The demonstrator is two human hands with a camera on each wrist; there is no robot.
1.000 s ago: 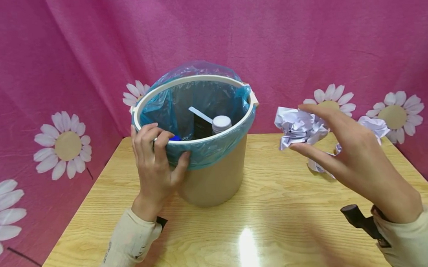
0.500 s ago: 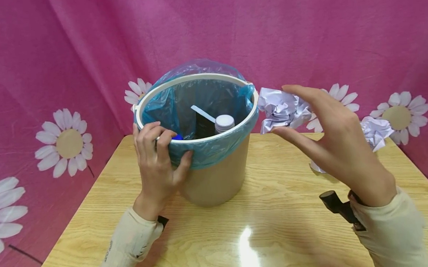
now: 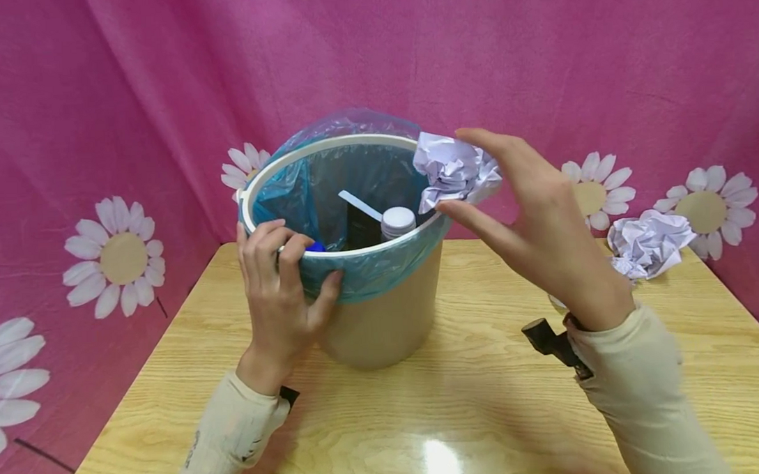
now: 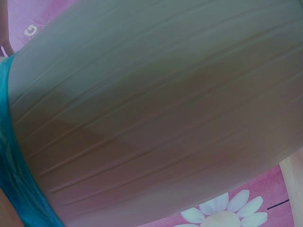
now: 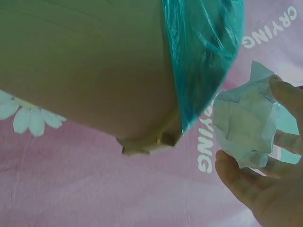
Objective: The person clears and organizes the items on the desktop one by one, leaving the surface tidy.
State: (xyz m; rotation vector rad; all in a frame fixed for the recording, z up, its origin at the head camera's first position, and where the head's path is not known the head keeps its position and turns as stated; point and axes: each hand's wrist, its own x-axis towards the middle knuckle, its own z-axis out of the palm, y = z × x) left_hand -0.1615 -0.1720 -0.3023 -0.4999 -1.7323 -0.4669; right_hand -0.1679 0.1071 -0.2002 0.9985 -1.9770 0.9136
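White paper, crumpled into a ball (image 3: pixel 455 166), sits between the thumb and fingers of my right hand (image 3: pixel 536 224), the grip spread wide around it. Here it is at the right side of the bin (image 3: pixel 383 331), overlapping the rim (image 3: pixel 326 142) in the head view; the right wrist view shows it apart from the blue bag (image 3: pixel 374 275), though whether it's fully over the opening I can't quite tell. Over on the other side, my left hand (image 3: pixel 277 289) grips the near-left edge, fingers hooked over the top, thumb outside on the bag, which is folded down all round. Inside, there's a white-capped container (image 3: pixel 398 222), upright, next to a dark piece (image 3: pixel 362 227) with a pale strip (image 3: pixel 361 205) along its top, and a bit of something blue (image 3: pixel 315 247) right by my fingers. The bin stands on the wooden counter (image 3: pixel 392 418); off to the right, beyond my right wrist, lies more crumpled paper (image 3: pixel 652 240), with the pink flowered curtain (image 3: pixel 473 52) behind everything.
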